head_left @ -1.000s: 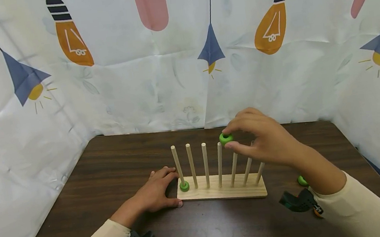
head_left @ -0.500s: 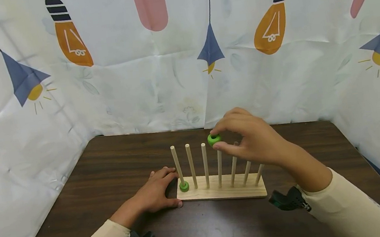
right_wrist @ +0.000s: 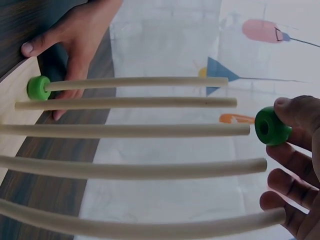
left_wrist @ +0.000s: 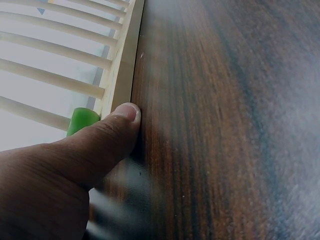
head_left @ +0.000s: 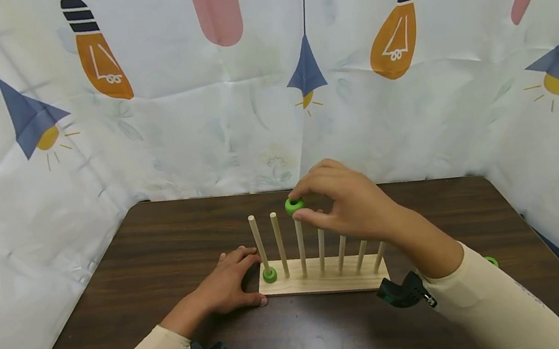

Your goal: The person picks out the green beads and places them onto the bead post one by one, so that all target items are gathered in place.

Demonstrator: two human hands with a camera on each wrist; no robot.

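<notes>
A pale wooden peg board [head_left: 324, 283] with several upright pegs lies on the table. My left hand [head_left: 227, 285] holds its left end, thumb [left_wrist: 107, 132] against the front edge and fingers at the far side. On the leftmost peg, a green bead [head_left: 270, 275] sits down at the base. Between thumb and index finger, my right hand [head_left: 348, 204] pinches another green bead [right_wrist: 270, 126]. In the head view this bead overlaps the top of the third peg from the left; the right wrist view shows its hole facing the peg tips, with a small gap.
Another green bead [head_left: 491, 260] shows partly behind the right sleeve, on the dark wood table [head_left: 186, 226]. A white printed sheet [head_left: 176, 146] hangs behind the table and along its sides. Black straps [head_left: 404, 293] sit on both wrists.
My right hand has moved left along the row with its bead, from near the fourth peg to above the third. The left hand stays at the board's end.
</notes>
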